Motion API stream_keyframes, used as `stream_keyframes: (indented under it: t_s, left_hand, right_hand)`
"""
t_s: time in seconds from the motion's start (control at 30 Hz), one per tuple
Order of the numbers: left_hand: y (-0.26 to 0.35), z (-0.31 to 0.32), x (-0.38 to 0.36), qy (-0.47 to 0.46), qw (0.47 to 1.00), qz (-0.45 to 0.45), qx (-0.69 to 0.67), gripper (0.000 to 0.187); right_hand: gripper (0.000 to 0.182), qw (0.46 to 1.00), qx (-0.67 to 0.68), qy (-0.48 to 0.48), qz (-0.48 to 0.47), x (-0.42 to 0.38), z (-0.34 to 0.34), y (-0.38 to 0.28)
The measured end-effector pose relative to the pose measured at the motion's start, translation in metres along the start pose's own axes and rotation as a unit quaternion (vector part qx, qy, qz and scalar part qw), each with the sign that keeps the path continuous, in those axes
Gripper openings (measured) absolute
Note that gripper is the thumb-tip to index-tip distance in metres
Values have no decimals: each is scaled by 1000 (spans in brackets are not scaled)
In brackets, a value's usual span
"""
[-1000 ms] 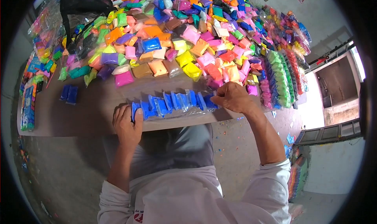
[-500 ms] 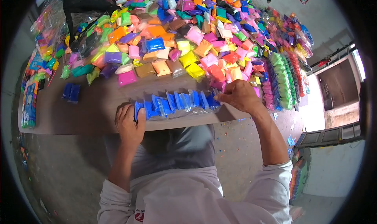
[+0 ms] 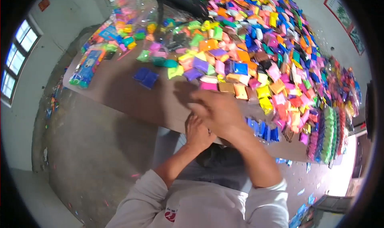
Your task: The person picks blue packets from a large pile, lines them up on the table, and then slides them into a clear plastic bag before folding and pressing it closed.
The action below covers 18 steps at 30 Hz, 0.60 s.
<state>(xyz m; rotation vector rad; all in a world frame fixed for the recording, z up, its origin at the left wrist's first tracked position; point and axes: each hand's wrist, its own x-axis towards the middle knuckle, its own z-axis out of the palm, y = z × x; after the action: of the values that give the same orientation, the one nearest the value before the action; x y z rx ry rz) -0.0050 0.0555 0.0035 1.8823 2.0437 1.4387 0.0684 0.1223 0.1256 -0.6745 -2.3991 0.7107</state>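
Together, both hands, left (image 3: 199, 133) beneath right (image 3: 218, 110), meet blurred at the near surface (image 3: 120, 88) edge, grip unclear, beside the blue packet row (image 3: 264, 131) extending rightward, presumably to steady it.

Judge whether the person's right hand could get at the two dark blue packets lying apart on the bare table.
Probably yes: the right hand faces only bare table toward the dark blue packets.

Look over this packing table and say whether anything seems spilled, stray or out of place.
Two dark blue packets lie alone on the bare brown table top, apart from the heaped multicoloured packets. Small coloured scraps litter the concrete floor beside the table. The hands are blurred, so their grip is unclear.
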Motion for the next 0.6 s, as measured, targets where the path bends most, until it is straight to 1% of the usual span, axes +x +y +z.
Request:
stream_keyframes:
  t_s: [0.03,0.07,0.13,0.17,0.2,0.23,0.27,0.3,0.33,0.37,0.4,0.47,0.5,0.53,0.57,0.6]
  left_hand:
    - [2,-2,-1,27,1000,10,-4,26]
    - [-2,0,-4,32,999,11,0,26]
    - [-17,13,-14,-78,997,-17,22,28]
    - [-20,20,-18,-77,996,-9,37,35]
    - [-17,15,-15,-76,997,-3,34,35]
    - [-11,5,-12,-34,996,67,43,35]
    - [-4,-4,-10,6,989,137,49,34]
    - [2,-13,-5,-7,993,120,24,31]
    - [0,-12,-5,-15,992,127,7,31]
    - [-2,-7,-6,-22,997,68,11,28]
    - [-2,-3,-7,-32,999,9,14,25]
    - [-1,-4,-4,-50,998,23,-15,23]
    - [-3,-4,-2,-53,998,29,-18,20]
    - [-7,-2,-2,-61,997,32,-30,20]
    - [-11,2,-2,-42,997,45,-36,20]
    - [-14,5,-4,-24,997,56,-40,20]
  right_hand:
    - [31,1000,-13,-22,6,24,28,-1]
    - [35,999,-28,-43,14,49,56,-2]
    - [44,996,7,-69,54,90,103,0]
    - [50,998,-13,-49,25,106,134,12]
    - [56,999,-35,-28,-2,119,161,23]
    - [56,999,-40,-23,2,125,177,24]
    - [62,997,-69,-33,11,128,188,26]
    - [67,994,-101,-43,24,130,197,27]
    - [71,992,-97,-80,31,130,207,26]
    - [74,988,-94,-117,44,128,216,27]
    - [74,986,-106,-112,68,128,224,25]
    - [43,975,-181,-119,57,133,238,15]
    - [33,967,-215,-125,48,128,241,14]
    - [24,953,-304,9,20,105,252,10]
    - [18,911,-386,141,-11,85,258,7]
    - [18,909,-392,140,-1,79,242,7]
